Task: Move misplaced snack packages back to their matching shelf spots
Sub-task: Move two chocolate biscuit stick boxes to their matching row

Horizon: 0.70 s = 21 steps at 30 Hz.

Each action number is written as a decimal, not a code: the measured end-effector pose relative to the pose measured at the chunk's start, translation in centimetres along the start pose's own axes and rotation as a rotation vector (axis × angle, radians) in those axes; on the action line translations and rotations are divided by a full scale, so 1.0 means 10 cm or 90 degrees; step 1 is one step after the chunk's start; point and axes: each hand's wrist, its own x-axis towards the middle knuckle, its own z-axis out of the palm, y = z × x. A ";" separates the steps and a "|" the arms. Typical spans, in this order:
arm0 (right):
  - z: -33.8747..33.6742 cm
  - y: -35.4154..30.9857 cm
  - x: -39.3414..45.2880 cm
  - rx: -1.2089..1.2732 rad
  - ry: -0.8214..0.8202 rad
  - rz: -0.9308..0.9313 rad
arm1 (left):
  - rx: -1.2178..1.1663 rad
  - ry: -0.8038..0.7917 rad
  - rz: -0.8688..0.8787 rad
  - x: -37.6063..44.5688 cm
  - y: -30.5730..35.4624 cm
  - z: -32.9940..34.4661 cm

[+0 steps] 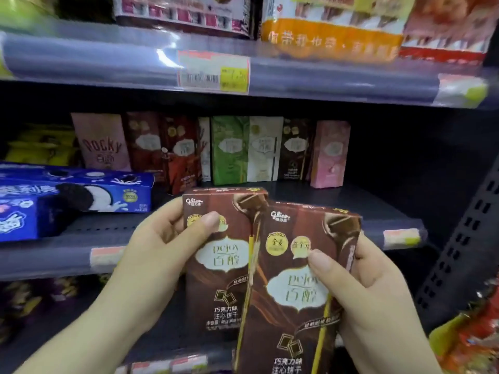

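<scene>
Store shelving [270,76] in three visible tiers, dark, with clear price strips along the front edges. Middle shelf [351,206] stocked at the back with a row of upright stick-biscuit boxes: pink Pocky box [104,141] at the left end, then dark brown boxes [167,149], a green box [229,149], a white box [266,148], another dark box [295,148] and a pale pink box [329,153] at the right end. Right part of that shelf bare. Blue Oreo boxes [81,193] stacked flat at the left front of the same shelf. Bagged snacks on the top tier, blurred: an orange-and-white bag [332,36] at centre right. Price tag [214,72] in the upper strip, print unreadable.

Two brown Glico Pejoy chocolate boxes held upright in front of the middle shelf, overlapped. Right Pejoy box [294,306] nearer the camera, tilted slightly, its left edge covering the right edge of the left Pejoy box [216,265].

Left hand [167,244] closed on the left Pejoy box, thumb across the upper front face, fingers hidden behind the left side. Right hand [364,290] closed on the right Pejoy box, thumb pressed on the front near the centre, fingers wrapped round the right edge.

Lower tier dim and blurred; contents not identifiable.
</scene>
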 end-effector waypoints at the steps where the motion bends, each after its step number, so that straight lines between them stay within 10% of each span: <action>1: -0.06 -0.02 0.07 0.004 -0.011 -0.002 | -0.006 0.012 0.006 0.02 0.02 0.05; 21: -0.82 -0.40 1.61 -0.038 -0.048 -0.147 | 0.031 0.035 0.068 1.33 0.04 1.23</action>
